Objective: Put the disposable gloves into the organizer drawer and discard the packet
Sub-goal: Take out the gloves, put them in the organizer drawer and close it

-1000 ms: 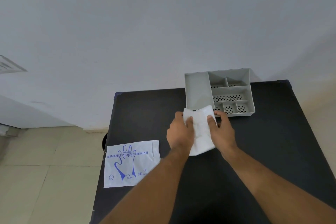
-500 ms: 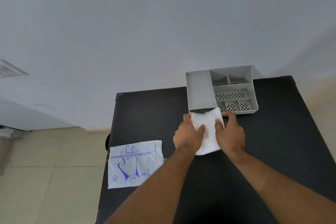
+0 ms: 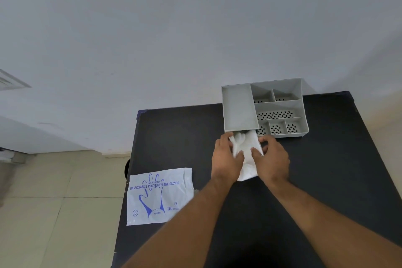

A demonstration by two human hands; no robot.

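Note:
A stack of white translucent disposable gloves (image 3: 247,154) lies on the black table (image 3: 174,137), its far end at the front opening of the grey organizer (image 3: 238,109). My left hand (image 3: 226,159) grips the stack's left side and my right hand (image 3: 273,159) grips its right side. The gloves' far end, fingers showing, is just under the organizer's front edge. The empty white packet (image 3: 159,196), printed with a blue hand and "Disposable Polyethylene Gloves", lies flat at the table's left edge.
The organizer has several perforated compartments (image 3: 275,114) on its right side and stands at the table's far edge against a pale wall. Beige tiled floor (image 3: 54,213) lies to the left of the table.
Both hands have pushed the glove stack away from me, from in front of the organizer to its front opening. The packet has not moved.

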